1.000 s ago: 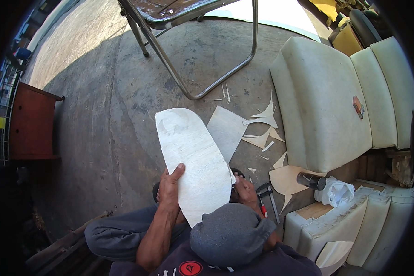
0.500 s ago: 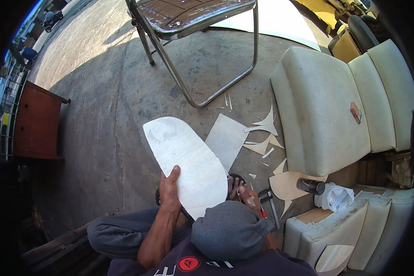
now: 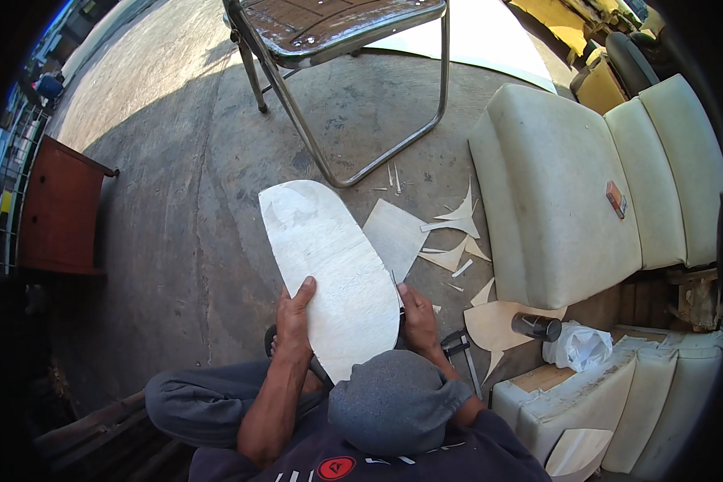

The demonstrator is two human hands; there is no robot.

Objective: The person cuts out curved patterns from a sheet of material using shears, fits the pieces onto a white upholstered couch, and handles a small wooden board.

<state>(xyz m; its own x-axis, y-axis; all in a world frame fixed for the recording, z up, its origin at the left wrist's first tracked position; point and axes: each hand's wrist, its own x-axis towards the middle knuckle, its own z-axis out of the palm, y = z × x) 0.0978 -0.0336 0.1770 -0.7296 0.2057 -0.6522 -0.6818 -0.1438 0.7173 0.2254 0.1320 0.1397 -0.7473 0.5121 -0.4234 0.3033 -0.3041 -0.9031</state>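
Observation:
A flat, pale panel (image 3: 329, 273) with a rounded outline and a rough grey patch at its far end is tilted up in front of me. My left hand (image 3: 296, 317) grips its left edge, thumb on the upper face and fingers behind. At the opposite edge my right hand (image 3: 418, 317) is closed round a thin, pointed tool (image 3: 394, 283), whose slim tip stands up beside the panel. Most of the tool is hidden, so its kind is unclear. A pale rectangular sheet (image 3: 394, 237) lies on the floor just beyond the right hand.
Pale offcuts (image 3: 458, 245) lie at right, near a cream padded seat (image 3: 554, 177) bearing a small red box (image 3: 616, 199). A black cylinder (image 3: 537, 327), white plastic bag (image 3: 578, 347) and clamp (image 3: 467, 357) are nearer. A metal-framed chair (image 3: 337, 36) stands ahead; a red cabinet (image 3: 63, 209) is left.
My right hand has come up from low beside the panel to its right edge, the tool now pointing upward. The panel has swung slightly more upright in my left hand.

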